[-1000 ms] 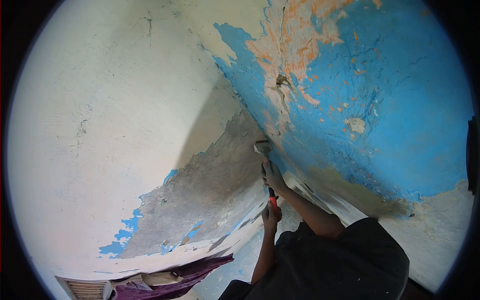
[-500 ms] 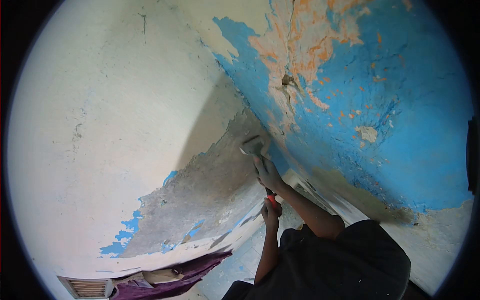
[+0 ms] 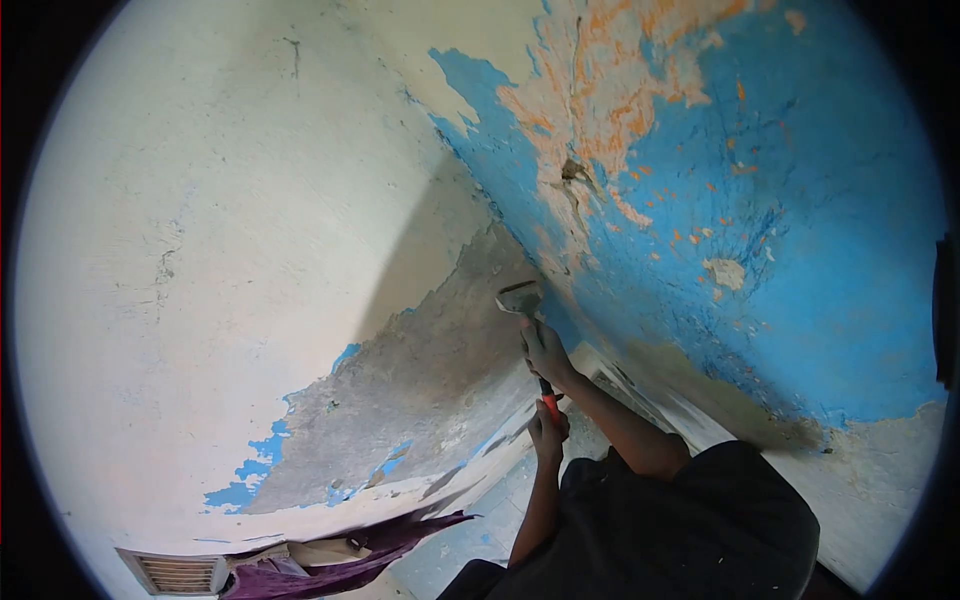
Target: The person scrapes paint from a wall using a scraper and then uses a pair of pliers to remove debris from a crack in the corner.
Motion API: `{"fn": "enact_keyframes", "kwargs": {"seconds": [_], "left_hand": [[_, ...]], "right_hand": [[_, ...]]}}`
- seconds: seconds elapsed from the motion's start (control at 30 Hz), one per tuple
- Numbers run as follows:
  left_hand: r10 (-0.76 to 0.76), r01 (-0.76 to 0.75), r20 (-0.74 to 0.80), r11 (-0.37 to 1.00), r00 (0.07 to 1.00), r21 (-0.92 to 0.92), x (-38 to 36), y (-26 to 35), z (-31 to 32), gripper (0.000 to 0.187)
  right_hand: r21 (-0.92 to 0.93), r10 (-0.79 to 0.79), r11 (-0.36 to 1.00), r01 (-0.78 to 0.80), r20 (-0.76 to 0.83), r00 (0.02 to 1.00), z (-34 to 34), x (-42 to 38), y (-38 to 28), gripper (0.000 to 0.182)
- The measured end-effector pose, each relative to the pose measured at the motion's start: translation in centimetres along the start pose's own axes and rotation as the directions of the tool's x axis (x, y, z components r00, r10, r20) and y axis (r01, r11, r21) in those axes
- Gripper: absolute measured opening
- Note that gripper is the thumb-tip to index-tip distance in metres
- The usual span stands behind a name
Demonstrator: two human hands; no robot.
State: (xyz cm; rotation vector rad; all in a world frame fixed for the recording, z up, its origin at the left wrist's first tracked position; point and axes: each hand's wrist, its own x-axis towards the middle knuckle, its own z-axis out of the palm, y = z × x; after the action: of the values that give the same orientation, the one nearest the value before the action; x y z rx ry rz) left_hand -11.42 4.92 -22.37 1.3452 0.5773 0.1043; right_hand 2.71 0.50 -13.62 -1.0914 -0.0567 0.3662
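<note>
A wall scraper [image 3: 519, 297] with a wide flat blade is in both my hands, its blade close to the bare grey patch [image 3: 430, 370] near the corner. My right hand [image 3: 545, 352] wraps around the upper part of the tool, just below the blade. Lower down, my left hand [image 3: 548, 432] is closed around the red and black handle [image 3: 549, 402]. Ragged edges of blue and pale paint border the grey patch on the left wall.
To the right stands a blue wall [image 3: 820, 290] with peeled orange and cream areas and a small hole [image 3: 572, 170]. Purple cloth [image 3: 330, 575] and a slatted vent [image 3: 175, 573] are at the lower left. Pale floor [image 3: 470, 540] shows below my arms.
The scraper blade has shifted slightly right and down, and both hands have moved with it. My grip on the tool looks the same.
</note>
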Motion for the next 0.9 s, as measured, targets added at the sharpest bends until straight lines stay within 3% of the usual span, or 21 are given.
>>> {"fn": "enact_keyframes", "kwargs": {"seconds": [0.1, 0.2, 0.33, 0.4, 0.47, 0.67, 0.77, 0.9], "left_hand": [[0.061, -0.061, -0.001, 0.995, 0.998, 0.085, 0.8, 2.0, 0.4, 0.061], [0.122, -0.119, 0.049, 0.992, 0.991, -0.051, 0.6, 4.1, 0.9, 0.061], [0.058, -0.058, 0.011, 0.998, 0.998, 0.014, -0.1, 3.1, 1.2, 0.059], [0.093, -0.093, 0.018, 0.996, 0.995, -0.014, 0.2, 3.9, 1.3, 0.059], [0.149, -0.149, -0.001, 0.988, 0.989, -0.034, 0.0, 6.3, 2.2, 0.06], [0.076, -0.076, -0.004, 0.996, 0.997, -0.041, -1.8, 4.5, 2.8, 0.059], [0.086, -0.084, 0.028, 0.995, 0.996, -0.059, -2.4, 6.1, 2.8, 0.062], [0.038, -0.041, -0.038, 0.996, 0.999, -0.082, -3.9, 6.3, 3.9, 0.061]], "right_hand": [[-0.005, -0.038, 0.999, 0.038, 0.02, 0.999, 0.5, 1.3, -2.7, 0.039], [-0.065, -0.168, 0.983, 0.169, 0.017, 0.986, 1.8, 1.3, -3.5, 0.039], [-0.119, -0.106, 0.987, 0.106, 0.008, 0.994, 1.3, 0.7, -3.0, 0.04], [-0.134, -0.265, 0.955, 0.263, 0.007, 0.964, 2.1, 1.7, -4.4, 0.04], [-0.125, -0.281, 0.952, 0.281, 0.02, 0.96, 2.5, 1.2, -5.8, 0.041], [-0.174, -0.207, 0.962, 0.211, 0.043, 0.977, 1.3, 1.7, -3.0, 0.043], [-0.098, -0.125, 0.987, 0.13, 0.062, 0.99, 1.8, 0.8, -4.4, 0.044], [-0.055, -0.078, 0.995, 0.082, 0.079, 0.994, 1.9, -0.1, -5.5, 0.045]]}}
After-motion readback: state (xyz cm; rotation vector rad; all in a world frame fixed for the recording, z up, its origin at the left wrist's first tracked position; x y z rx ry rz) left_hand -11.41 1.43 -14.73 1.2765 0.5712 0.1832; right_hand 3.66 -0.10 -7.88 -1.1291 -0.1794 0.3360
